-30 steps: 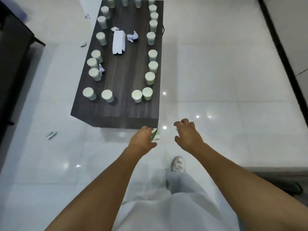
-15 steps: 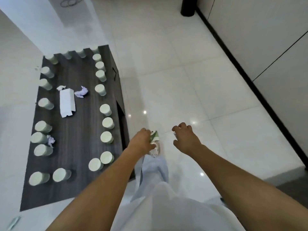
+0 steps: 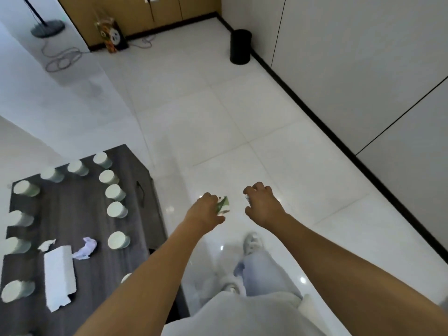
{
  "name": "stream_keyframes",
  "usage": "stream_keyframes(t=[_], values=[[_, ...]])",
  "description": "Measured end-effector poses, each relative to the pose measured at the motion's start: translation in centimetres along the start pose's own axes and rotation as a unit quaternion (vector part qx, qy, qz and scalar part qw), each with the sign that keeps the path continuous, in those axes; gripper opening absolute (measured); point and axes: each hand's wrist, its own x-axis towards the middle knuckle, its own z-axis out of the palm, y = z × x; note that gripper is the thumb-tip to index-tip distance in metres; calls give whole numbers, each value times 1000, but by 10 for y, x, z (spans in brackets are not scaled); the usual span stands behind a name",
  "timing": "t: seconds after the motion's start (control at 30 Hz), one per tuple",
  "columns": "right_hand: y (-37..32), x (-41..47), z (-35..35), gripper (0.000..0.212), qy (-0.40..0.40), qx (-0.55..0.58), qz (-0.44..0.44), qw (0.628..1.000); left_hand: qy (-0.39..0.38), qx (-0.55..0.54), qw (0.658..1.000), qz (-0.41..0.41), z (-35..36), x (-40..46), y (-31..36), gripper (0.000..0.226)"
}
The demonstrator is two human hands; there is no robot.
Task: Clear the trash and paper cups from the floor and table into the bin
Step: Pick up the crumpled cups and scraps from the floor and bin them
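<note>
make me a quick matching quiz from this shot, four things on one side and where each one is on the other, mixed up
Things:
1. black bin
2. green and white wrapper
3. purple crumpled paper
4. lamp base

Places:
A. on the dark table, beside the white box
B. on the floor by the right wall
C. far left corner of the floor
D. gripped in the left hand

Pairs: 1-B, 2-D, 3-A, 4-C

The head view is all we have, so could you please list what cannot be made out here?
- Right hand: what it grips, hidden by its curled fingers.
- Left hand: green-and-white scrap, partly covered, too small to identify.
- Black bin: contents, too far.
- Table: left cups, cut by the edge.
</note>
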Motion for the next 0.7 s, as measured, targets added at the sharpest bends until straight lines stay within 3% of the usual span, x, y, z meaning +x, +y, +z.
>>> stream_keyframes(t=[0.4, 0.7], values=[[55, 309, -165, 44, 29, 1, -5, 1000, 22, -1, 1000, 10, -164, 309, 63, 44], [60, 516, -257, 44, 8, -18, -17, 1000, 15, 4, 999, 28, -272, 507, 68, 48]])
